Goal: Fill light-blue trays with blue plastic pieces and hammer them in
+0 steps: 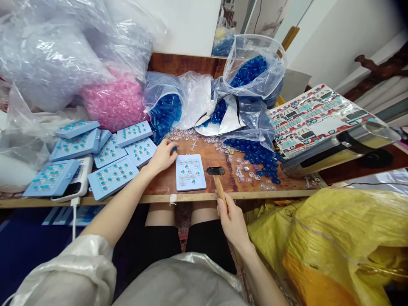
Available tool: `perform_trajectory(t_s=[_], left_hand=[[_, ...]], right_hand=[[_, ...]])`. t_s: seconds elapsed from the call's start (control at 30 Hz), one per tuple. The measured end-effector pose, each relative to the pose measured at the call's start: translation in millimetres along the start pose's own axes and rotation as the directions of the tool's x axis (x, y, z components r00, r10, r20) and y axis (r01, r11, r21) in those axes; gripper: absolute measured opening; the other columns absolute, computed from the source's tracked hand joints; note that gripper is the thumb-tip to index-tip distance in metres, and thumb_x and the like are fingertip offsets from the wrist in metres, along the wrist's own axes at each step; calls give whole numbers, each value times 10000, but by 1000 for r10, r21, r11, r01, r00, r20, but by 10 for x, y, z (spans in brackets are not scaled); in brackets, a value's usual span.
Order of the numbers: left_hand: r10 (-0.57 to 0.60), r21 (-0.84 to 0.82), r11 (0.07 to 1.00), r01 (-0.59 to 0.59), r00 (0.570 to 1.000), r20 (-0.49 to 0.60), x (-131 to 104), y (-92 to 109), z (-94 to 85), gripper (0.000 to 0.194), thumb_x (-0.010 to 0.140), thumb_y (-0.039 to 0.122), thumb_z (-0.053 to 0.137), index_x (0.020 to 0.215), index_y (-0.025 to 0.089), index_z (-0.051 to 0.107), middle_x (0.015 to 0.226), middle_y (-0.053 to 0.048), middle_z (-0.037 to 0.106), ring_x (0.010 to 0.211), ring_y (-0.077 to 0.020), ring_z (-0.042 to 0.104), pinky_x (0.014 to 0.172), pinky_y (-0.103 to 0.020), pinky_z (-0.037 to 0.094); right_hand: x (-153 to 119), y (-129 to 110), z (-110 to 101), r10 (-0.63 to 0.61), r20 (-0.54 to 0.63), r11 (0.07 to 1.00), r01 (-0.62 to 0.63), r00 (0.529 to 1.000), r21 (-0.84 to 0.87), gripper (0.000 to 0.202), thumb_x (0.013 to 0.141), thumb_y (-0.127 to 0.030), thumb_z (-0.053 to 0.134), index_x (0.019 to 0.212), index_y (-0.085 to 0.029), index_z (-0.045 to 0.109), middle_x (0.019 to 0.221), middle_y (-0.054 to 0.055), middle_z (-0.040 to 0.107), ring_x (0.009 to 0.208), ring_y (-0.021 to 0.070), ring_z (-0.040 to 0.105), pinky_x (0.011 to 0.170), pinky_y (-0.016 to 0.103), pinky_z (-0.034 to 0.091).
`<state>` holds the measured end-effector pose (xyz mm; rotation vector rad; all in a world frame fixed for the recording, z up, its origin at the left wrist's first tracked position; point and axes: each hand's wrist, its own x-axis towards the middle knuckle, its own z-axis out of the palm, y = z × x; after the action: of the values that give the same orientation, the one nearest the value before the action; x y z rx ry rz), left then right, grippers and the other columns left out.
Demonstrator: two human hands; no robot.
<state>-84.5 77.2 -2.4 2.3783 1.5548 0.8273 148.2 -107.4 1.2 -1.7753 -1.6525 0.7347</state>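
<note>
My left hand [163, 156] rests on the wooden table [161, 183] and pinches a small blue plastic piece [174, 148] at its fingertips, just left of a pale blue tray [190, 172] partly filled with clear and blue pieces. My right hand [232, 221] grips the wooden handle of a small hammer [217, 178] at the table's front edge; its black head lies on the table beside the tray. Loose clear caps [245, 170] and blue pieces [259, 155] are scattered to the right.
Several filled pale blue trays [111, 176] are stacked at the left. Bags of blue pieces [248, 72], pink pieces [114, 102] and clear pieces [47, 59] stand behind. A patterned case [318, 114] lies at the right, a yellow bag [334, 242] below it.
</note>
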Motion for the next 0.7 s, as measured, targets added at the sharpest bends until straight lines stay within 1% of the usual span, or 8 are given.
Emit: perform_trajectory(t_s=[0.1, 0.17, 0.23, 0.3, 0.37, 0.43, 0.6, 0.7], left_hand=[[28, -5, 1000, -28, 1000, 12, -158, -10, -12, 189, 761, 148, 456, 913, 142, 568, 956, -79, 499, 855, -172, 534, 812, -312, 452], [-33, -40, 999, 32, 999, -9, -208, -5, -41, 160, 753, 133, 463, 888, 146, 549, 925, -71, 532, 815, -168, 548, 795, -319, 455], [-123, -141, 983, 119, 992, -22, -243, 36, -82, 163, 765, 150, 477, 918, 158, 532, 888, -49, 581, 771, -159, 565, 773, -317, 462], [-165, -283, 945, 166, 986, 26, -277, 121, -119, 193, 783, 209, 509, 971, 170, 529, 881, -30, 618, 763, -152, 582, 748, -301, 471], [-124, -377, 913, 154, 987, 105, -314, 234, -140, 210, 775, 252, 551, 969, 173, 549, 903, -27, 629, 771, -147, 591, 723, -282, 478], [-51, -368, 924, 103, 988, 148, -345, 342, -141, 166, 762, 242, 575, 910, 166, 581, 894, -32, 626, 758, -146, 588, 709, -279, 477], [95, -207, 976, -71, 990, 108, -386, 439, -113, 119, 798, 198, 537, 883, 155, 609, 868, -50, 592, 789, -161, 566, 756, -312, 452], [110, -172, 981, -91, 989, 102, -385, 418, -109, 138, 810, 204, 524, 899, 154, 617, 891, -57, 565, 804, -162, 565, 763, -307, 450]], right_hand=[[-17, -40, 3, -4, 16, 1000, 4, 1000, 3, 365, 904, -346, 310, 1122, -150, 527, 720, 39, 626, 631, 160, 588, 551, 230, 415], [-36, -52, 0, -12, 9, 1000, 12, 1000, -6, 367, 904, -345, 309, 1120, -148, 531, 721, 40, 629, 621, 158, 586, 547, 231, 415], [-52, -50, -4, -16, -4, 1000, 16, 1000, -14, 372, 903, -351, 310, 1117, -146, 534, 720, 41, 629, 612, 156, 583, 539, 228, 413], [-62, -39, -7, -10, -9, 1000, 10, 1000, -9, 380, 903, -358, 310, 1127, -143, 529, 714, 39, 625, 607, 154, 579, 530, 224, 408], [-66, -29, -7, 1, -7, 1000, -1, 1000, -4, 378, 903, -360, 311, 1125, -143, 526, 709, 35, 621, 606, 153, 577, 530, 221, 405], [-67, -29, -5, 5, -7, 1000, -5, 1000, -5, 369, 904, -360, 311, 1110, -145, 529, 708, 32, 619, 606, 151, 576, 537, 221, 406], [-58, -103, -31, -28, 11, 999, 28, 1000, -32, 371, 906, -349, 305, 1108, -140, 536, 704, 31, 623, 610, 152, 583, 551, 225, 419], [17, -216, -55, -91, 7, 994, 91, 996, -55, 363, 911, -325, 297, 1129, -148, 527, 746, 45, 642, 644, 160, 598, 586, 234, 432]])
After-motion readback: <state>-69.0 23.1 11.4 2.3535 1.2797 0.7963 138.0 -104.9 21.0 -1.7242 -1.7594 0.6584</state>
